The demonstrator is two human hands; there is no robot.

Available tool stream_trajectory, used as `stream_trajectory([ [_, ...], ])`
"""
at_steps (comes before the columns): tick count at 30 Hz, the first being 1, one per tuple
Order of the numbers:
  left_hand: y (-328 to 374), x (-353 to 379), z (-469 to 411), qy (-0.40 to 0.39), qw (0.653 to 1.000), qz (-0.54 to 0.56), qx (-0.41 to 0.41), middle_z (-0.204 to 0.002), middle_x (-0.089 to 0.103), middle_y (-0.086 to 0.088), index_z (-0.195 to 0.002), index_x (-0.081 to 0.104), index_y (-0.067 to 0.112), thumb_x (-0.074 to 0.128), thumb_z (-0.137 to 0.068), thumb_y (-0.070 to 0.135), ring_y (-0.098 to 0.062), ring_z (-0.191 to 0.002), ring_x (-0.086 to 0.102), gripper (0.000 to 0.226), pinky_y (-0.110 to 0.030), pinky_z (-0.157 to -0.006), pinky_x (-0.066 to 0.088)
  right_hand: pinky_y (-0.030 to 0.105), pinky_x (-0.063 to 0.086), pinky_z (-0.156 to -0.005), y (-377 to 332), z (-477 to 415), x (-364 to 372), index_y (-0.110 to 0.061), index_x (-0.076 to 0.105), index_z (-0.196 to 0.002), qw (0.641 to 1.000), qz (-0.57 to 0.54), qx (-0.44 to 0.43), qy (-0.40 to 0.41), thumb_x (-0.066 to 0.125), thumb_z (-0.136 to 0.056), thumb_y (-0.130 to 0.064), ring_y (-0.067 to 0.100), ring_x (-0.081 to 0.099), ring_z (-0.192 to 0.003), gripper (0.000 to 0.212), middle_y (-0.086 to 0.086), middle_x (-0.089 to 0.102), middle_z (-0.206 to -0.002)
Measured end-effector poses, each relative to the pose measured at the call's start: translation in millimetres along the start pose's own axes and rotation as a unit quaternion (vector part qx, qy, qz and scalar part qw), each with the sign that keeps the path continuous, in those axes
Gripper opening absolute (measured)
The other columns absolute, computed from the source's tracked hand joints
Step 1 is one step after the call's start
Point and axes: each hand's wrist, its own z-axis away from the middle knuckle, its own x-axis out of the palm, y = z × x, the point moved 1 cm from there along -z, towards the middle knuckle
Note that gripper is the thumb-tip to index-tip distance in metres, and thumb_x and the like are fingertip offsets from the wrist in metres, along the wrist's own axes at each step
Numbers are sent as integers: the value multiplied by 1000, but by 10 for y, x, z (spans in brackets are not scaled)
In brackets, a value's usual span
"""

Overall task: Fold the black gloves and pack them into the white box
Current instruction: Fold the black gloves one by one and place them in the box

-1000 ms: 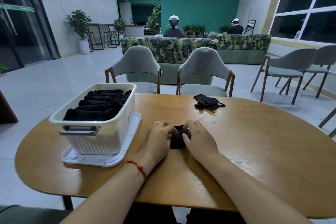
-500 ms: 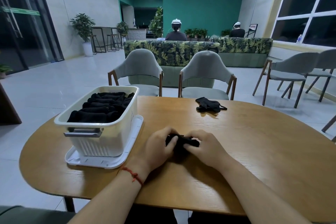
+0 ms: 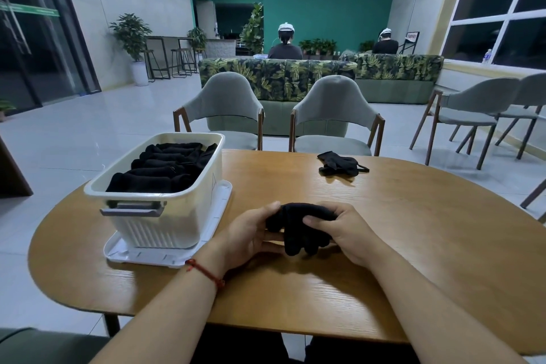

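Observation:
A bundled pair of black gloves (image 3: 298, 229) is held just above the wooden table (image 3: 413, 230), its fingers hanging down toward me. My left hand (image 3: 251, 230) grips its left end, thumb on top. My right hand (image 3: 342, 230) grips the right end, fingers curled over it. The white box (image 3: 177, 216) stands to the left on its white lid (image 3: 165, 254), filled with several folded black gloves (image 3: 162, 168). Another loose pair of black gloves (image 3: 339, 164) lies at the table's far edge.
Two grey chairs (image 3: 224, 109) stand behind the table, with more chairs (image 3: 472, 109) at the right. A leaf-patterned sofa (image 3: 283, 74) and two seated people (image 3: 285, 44) are farther back. A red string circles my left wrist (image 3: 206, 272).
The glove bundle went from pressed flat on the table under both hands to lifted and held between them, its fingers now dangling. The view has shifted a little.

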Motion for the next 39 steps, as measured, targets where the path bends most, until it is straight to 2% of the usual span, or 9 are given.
stream_trajectory([
  [4,-25,14,11,-17,998,-43,45,-127,70,-28,-133,72,8,59,-107,28,-44,-118,69,35,-58,-101,57,34,54,-66,-28,21,6,-18,83,-111,1000,1,0,5,78,-96,-13,27,71,-83,17,25,77,-104],
  [9,-8,98,37,85,984,-102,122,-115,75,-23,-127,74,11,59,-109,21,-41,-109,73,26,-62,-90,61,32,58,-69,-58,23,23,-17,81,-117,999,-44,15,-15,77,-95,-4,25,74,-87,26,16,78,-107],
  [14,97,171,149,56,991,-69,99,-121,74,-22,-131,72,18,65,-104,36,-39,-110,74,33,-47,-89,62,33,55,-67,-120,-24,37,-4,72,-112,998,-55,-3,13,78,-90,4,28,68,-81,23,16,72,-94],
  [20,327,145,377,86,971,-142,173,-107,77,-23,-122,74,17,65,-104,11,-41,-98,77,21,-44,-82,64,39,55,-70,-294,-96,161,-13,79,-96,992,-125,-25,-27,70,-90,12,32,66,-79,28,15,71,-93],
  [23,561,143,583,87,960,-143,224,-108,79,-17,-115,81,31,59,-105,2,-38,-99,78,38,-43,-84,64,40,61,-77,-468,-137,267,-16,83,-91,980,-187,-20,-68,61,-93,12,31,75,-94,36,13,77,-111],
  [29,959,-104,973,102,937,-202,266,-109,80,-16,-117,79,4,50,-96,-24,-33,-99,78,45,-38,-85,65,50,65,-80,-899,-262,545,-16,81,-83,980,-161,12,-113,42,-106,13,43,74,-99,54,25,75,-117],
  [32,1184,-299,1206,98,936,-225,253,-111,79,-14,-113,83,13,48,-97,-21,-30,-105,77,51,-39,-90,64,54,62,-88,-1125,-351,737,-8,80,-96,978,-144,16,-148,32,-103,10,42,75,-97,52,28,72,-117],
  [35,1426,-618,1405,84,957,-182,209,-120,76,-20,-115,82,13,48,-87,0,-37,-112,73,46,-41,-95,62,54,57,-103,-1279,-509,994,-2,77,-114,967,-144,16,-209,33,-97,-6,42,70,-114,47,27,69,-129],
  [39,1680,-1066,1535,74,972,-147,167,-130,71,-24,-125,76,5,45,-100,34,-40,-120,69,49,-49,-105,55,41,61,-99,-1409,-771,1531,-7,79,-111,981,-78,-33,-174,66,-104,-20,24,72,-103,19,12,75,-107],
])
